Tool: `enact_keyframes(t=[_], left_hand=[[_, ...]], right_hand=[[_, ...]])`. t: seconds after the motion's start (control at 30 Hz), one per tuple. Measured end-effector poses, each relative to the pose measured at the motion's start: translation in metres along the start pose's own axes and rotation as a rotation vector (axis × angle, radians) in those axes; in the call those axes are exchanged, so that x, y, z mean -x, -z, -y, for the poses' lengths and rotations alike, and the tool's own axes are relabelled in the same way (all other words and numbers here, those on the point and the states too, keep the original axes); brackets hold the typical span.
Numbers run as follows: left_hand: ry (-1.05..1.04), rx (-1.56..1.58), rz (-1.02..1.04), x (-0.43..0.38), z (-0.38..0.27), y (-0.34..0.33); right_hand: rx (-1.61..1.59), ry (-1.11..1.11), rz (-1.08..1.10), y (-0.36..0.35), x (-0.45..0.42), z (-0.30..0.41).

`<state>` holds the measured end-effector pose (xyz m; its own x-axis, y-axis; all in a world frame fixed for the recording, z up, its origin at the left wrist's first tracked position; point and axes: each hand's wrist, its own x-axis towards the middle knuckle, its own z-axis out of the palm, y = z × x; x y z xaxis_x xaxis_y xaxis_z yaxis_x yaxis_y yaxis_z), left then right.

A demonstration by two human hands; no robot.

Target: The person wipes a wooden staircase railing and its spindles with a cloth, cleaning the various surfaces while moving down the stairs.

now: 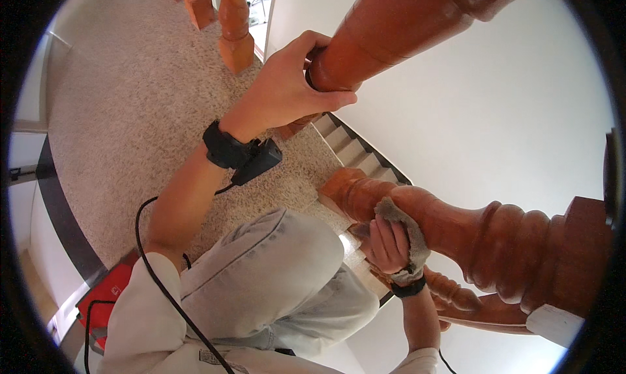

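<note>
My left hand grips the narrow lower end of a turned, reddish-brown wooden baluster near the top middle. Its fingertips are partly hidden behind the wood. A black device is strapped round my left wrist, with a cable running from it. My right hand holds a grey-brown cloth against a thick turned wooden newel post on the right. The cloth covers part of the palm and lies between the hand and the post. A black band circles my right wrist.
Beige speckled carpet spreads to the left, with other wooden balusters at the top. Carpeted stairs descend beside a white wall. My bent knees are below centre. A red bag or case lies at lower left, near a black cable.
</note>
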<state>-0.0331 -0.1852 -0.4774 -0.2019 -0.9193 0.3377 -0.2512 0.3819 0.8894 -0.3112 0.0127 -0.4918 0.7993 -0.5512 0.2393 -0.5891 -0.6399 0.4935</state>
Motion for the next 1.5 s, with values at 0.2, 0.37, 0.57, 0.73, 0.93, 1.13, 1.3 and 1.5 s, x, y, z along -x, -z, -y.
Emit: enact_keyframes(t=[0.2, 0.37, 0.57, 0.73, 0.93, 1.13, 1.3, 1.5], left_hand=[[0.084, -0.040, 0.060, -0.002, -0.016, 0.010], [-0.025, -0.003, 0.016, -0.003, -0.002, 0.008], [0.017, 0.009, -0.010, -0.011, 0.005, -0.012], [0.019, 0.203, 0.041, -0.015, 0.015, -0.010], [0.005, 0.242, 0.103, -0.008, 0.003, -0.019], [0.007, 0.338, 0.158, -0.001, 0.007, -0.019], [0.054, 0.333, 0.127, 0.009, -0.005, -0.020], [0.031, 0.276, 0.104, 0.005, 0.000, -0.022]], right_hand=[[-0.033, -0.075, -0.032, -0.008, -0.001, 0.013], [0.051, -0.003, -0.071, -0.004, -0.010, 0.007], [0.444, 0.277, 0.092, 0.019, -0.010, -0.031], [0.412, 0.147, 0.140, 0.027, -0.012, -0.038], [0.219, -0.557, -0.295, -0.022, -0.004, 0.018], [0.319, -1.045, -0.719, -0.072, -0.035, 0.058], [0.122, -1.307, -1.001, -0.052, -0.045, 0.040], [-0.288, -1.434, -1.019, -0.019, -0.039, 0.019]])
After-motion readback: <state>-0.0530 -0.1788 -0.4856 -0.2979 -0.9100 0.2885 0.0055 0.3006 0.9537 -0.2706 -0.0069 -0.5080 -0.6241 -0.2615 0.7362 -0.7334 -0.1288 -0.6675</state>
